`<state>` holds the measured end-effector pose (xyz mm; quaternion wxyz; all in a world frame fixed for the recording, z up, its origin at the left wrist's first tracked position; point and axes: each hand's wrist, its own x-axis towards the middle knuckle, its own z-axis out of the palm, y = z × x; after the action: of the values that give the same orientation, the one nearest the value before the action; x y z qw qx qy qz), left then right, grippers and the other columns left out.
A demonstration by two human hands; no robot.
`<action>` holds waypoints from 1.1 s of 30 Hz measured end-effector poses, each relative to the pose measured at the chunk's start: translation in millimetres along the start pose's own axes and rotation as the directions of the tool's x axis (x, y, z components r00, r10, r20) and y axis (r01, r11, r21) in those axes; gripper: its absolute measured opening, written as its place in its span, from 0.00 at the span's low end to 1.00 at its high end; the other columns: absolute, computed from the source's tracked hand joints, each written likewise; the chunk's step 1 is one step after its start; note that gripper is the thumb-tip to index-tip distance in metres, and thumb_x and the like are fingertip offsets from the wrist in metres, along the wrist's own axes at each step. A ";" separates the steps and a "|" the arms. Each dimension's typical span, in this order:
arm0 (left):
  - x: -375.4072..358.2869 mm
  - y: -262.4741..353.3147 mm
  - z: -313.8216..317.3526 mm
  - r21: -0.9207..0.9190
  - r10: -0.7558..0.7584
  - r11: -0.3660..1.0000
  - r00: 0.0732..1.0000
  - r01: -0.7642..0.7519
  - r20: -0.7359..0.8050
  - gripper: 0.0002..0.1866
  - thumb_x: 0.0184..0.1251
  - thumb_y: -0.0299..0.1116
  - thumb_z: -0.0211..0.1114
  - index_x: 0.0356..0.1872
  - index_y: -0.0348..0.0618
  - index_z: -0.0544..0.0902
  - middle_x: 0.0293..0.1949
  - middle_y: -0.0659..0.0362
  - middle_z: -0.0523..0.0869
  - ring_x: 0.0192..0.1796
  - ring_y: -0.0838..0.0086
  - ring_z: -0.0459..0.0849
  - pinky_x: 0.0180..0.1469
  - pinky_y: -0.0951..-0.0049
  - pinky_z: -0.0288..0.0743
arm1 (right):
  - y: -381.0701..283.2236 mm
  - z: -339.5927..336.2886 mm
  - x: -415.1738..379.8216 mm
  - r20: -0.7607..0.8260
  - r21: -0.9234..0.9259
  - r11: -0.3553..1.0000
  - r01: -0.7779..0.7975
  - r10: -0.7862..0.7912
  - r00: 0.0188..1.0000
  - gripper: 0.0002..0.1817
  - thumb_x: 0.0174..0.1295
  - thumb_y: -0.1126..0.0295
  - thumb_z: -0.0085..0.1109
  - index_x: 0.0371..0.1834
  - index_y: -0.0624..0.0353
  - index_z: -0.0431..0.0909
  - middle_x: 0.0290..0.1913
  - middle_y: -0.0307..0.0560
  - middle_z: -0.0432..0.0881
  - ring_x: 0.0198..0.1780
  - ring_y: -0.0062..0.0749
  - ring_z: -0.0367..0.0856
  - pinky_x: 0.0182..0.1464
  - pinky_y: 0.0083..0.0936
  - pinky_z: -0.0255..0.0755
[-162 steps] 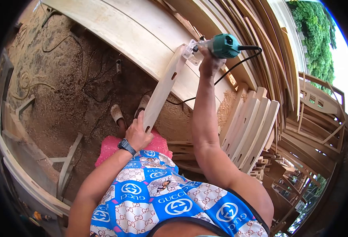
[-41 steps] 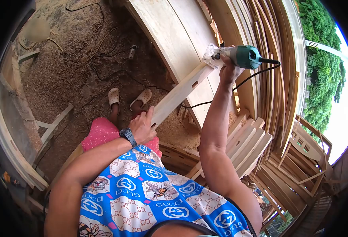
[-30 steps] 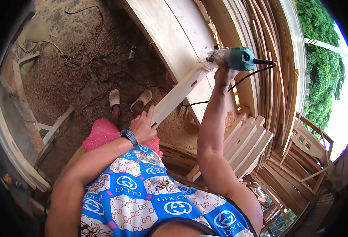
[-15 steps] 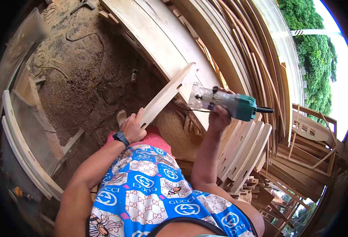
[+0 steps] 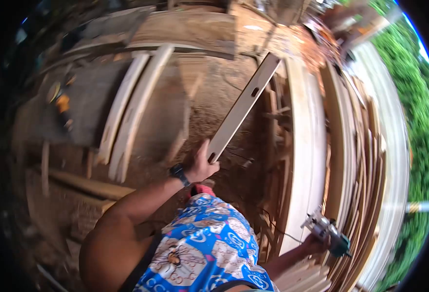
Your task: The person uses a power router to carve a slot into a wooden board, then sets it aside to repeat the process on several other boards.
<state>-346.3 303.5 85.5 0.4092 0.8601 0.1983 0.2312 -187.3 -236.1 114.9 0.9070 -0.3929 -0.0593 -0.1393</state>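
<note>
My left hand (image 5: 200, 164), with a dark watch on its wrist, is closed round the lower end of a wooden board (image 5: 246, 104) that has slots cut in its face. The board points up and away, tilted to the right. At the lower right my right hand (image 5: 316, 244) holds a green router with a clear base (image 5: 332, 234), beside the long pale planks (image 5: 299, 194). A thin cord runs from the router to the left. The fingers of my right hand are partly hidden by the tool.
Stacked long boards (image 5: 365, 185) stand on the right. Two pale wooden pieces (image 5: 139, 112) lie on a dark surface at the left, with an orange and black tool (image 5: 62, 103) farther left. Several slotted pieces (image 5: 304, 278) sit at the bottom. Sawdust covers the ground.
The view has turned to the left. The slotted board has come off the long planks and is now raised in my left hand. My right hand, still holding the router, is farther out to the right.
</note>
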 end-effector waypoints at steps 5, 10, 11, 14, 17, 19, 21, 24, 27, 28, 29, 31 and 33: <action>14.2 -23.2 -76.0 -0.034 -0.322 0.946 0.927 0.321 -0.191 0.40 0.48 0.33 0.74 0.64 0.22 0.70 0.48 0.39 0.85 0.51 0.48 0.86 0.59 0.54 0.82 | 16.7 19.3 -0.9 -0.115 -0.065 0.997 0.039 -0.046 0.992 0.37 0.56 0.68 0.69 0.71 0.66 0.70 0.66 0.61 0.79 0.69 0.54 0.77 0.75 0.58 0.69; -16.1 -70.7 -136.5 0.100 -0.331 0.916 0.873 0.388 -0.358 0.47 0.47 0.33 0.72 0.72 0.21 0.65 0.58 0.35 0.83 0.57 0.49 0.86 0.61 0.54 0.82 | 12.6 22.6 4.1 0.000 -0.014 0.997 -0.071 0.072 0.997 0.36 0.58 0.66 0.68 0.71 0.65 0.70 0.66 0.62 0.79 0.69 0.55 0.77 0.75 0.57 0.68; -18.6 -68.3 -157.3 0.155 -0.372 0.883 0.862 0.443 -0.344 0.47 0.47 0.33 0.73 0.72 0.23 0.66 0.60 0.35 0.83 0.59 0.49 0.85 0.61 0.55 0.82 | 12.7 18.9 7.2 0.021 -0.005 0.997 -0.079 0.079 0.997 0.36 0.59 0.67 0.67 0.72 0.65 0.68 0.66 0.63 0.79 0.69 0.56 0.77 0.75 0.57 0.68; -21.5 -70.9 -208.6 0.357 -0.294 0.824 0.871 0.440 -0.394 0.32 0.44 0.31 0.72 0.56 0.31 0.80 0.49 0.37 0.88 0.54 0.47 0.88 0.58 0.57 0.81 | 12.2 -1.3 18.2 0.046 0.043 0.994 -0.102 0.100 0.994 0.37 0.60 0.68 0.67 0.74 0.65 0.67 0.67 0.64 0.78 0.70 0.56 0.77 0.76 0.57 0.66; -28.8 -108.9 -232.8 0.373 -0.246 0.867 0.935 0.329 -0.255 0.33 0.46 0.30 0.74 0.59 0.33 0.80 0.49 0.39 0.88 0.55 0.44 0.86 0.61 0.55 0.79 | 11.2 -24.2 22.2 0.057 0.060 0.993 -0.098 0.094 0.994 0.37 0.60 0.68 0.66 0.74 0.68 0.67 0.69 0.67 0.75 0.72 0.58 0.74 0.78 0.58 0.63; -30.2 -116.2 -237.3 0.471 -0.167 0.844 0.960 0.257 -0.225 0.33 0.48 0.30 0.76 0.60 0.34 0.79 0.52 0.39 0.86 0.58 0.43 0.83 0.66 0.53 0.75 | 14.4 -40.2 21.7 0.059 -0.051 0.998 -0.034 0.037 0.998 0.35 0.60 0.67 0.66 0.71 0.69 0.70 0.68 0.67 0.76 0.69 0.59 0.77 0.72 0.54 0.73; -12.6 -112.1 -226.3 0.569 -0.068 0.808 0.983 0.153 -0.169 0.35 0.54 0.27 0.75 0.67 0.34 0.77 0.63 0.40 0.80 0.67 0.44 0.76 0.70 0.51 0.71 | 26.2 -89.5 13.4 0.046 -0.386 0.910 0.147 -0.141 0.989 0.27 0.63 0.67 0.61 0.64 0.69 0.77 0.61 0.63 0.82 0.60 0.53 0.85 0.56 0.47 0.87; 37.6 -121.6 -146.0 0.552 0.125 0.833 0.961 0.033 -0.246 0.27 0.68 0.30 0.72 0.66 0.29 0.78 0.63 0.38 0.81 0.64 0.45 0.81 0.68 0.50 0.74 | 9.3 -56.8 -20.9 -0.182 -0.050 0.985 -0.166 0.154 0.971 0.25 0.60 0.64 0.61 0.59 0.65 0.77 0.50 0.52 0.85 0.45 0.37 0.87 0.39 0.33 0.84; 71.3 -53.1 -12.0 0.314 0.192 0.925 0.976 -0.216 0.105 0.21 0.75 0.31 0.68 0.64 0.33 0.80 0.54 0.43 0.87 0.51 0.56 0.88 0.54 0.59 0.83 | -9.1 -52.4 -43.0 -0.106 -0.086 0.994 0.060 -0.069 0.992 0.28 0.51 0.73 0.69 0.59 0.65 0.76 0.50 0.53 0.84 0.51 0.42 0.86 0.57 0.40 0.82; 75.2 -32.0 39.1 0.192 0.140 0.962 0.954 -0.195 0.266 0.20 0.74 0.29 0.68 0.63 0.33 0.81 0.49 0.48 0.88 0.49 0.62 0.87 0.50 0.62 0.83 | -31.2 -50.3 -57.6 -0.133 -0.080 0.994 0.078 -0.088 0.987 0.30 0.48 0.76 0.70 0.58 0.65 0.76 0.50 0.53 0.84 0.51 0.41 0.86 0.57 0.39 0.82; 69.0 -8.0 84.0 0.064 0.223 0.961 0.888 -0.270 0.402 0.20 0.73 0.28 0.68 0.62 0.33 0.81 0.48 0.49 0.87 0.46 0.64 0.87 0.49 0.64 0.83 | -46.3 -50.2 -74.6 -0.197 -0.122 0.984 0.130 -0.152 0.969 0.31 0.46 0.77 0.71 0.58 0.65 0.76 0.50 0.53 0.84 0.51 0.41 0.86 0.56 0.39 0.82; 42.7 54.0 157.1 -0.159 0.406 0.907 0.705 -0.391 0.582 0.20 0.71 0.26 0.68 0.61 0.33 0.82 0.46 0.52 0.87 0.41 0.67 0.85 0.46 0.67 0.81 | -62.6 -58.5 -112.3 -0.289 -0.147 0.970 0.194 -0.230 0.929 0.31 0.42 0.80 0.71 0.56 0.65 0.77 0.49 0.52 0.85 0.50 0.41 0.87 0.56 0.39 0.82; 4.1 131.0 213.9 -0.341 0.603 0.773 0.452 -0.535 0.658 0.19 0.68 0.25 0.69 0.59 0.34 0.83 0.44 0.53 0.86 0.38 0.68 0.83 0.45 0.69 0.80 | -85.2 -69.3 -158.6 -0.366 -0.166 0.952 0.259 -0.303 0.880 0.31 0.42 0.81 0.71 0.56 0.65 0.77 0.49 0.52 0.85 0.50 0.41 0.87 0.58 0.41 0.83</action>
<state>-203.3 98.0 71.3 0.3873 0.8740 -0.2934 -0.0047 -364.3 -309.5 92.3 0.8474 -0.3951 0.0723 -0.3473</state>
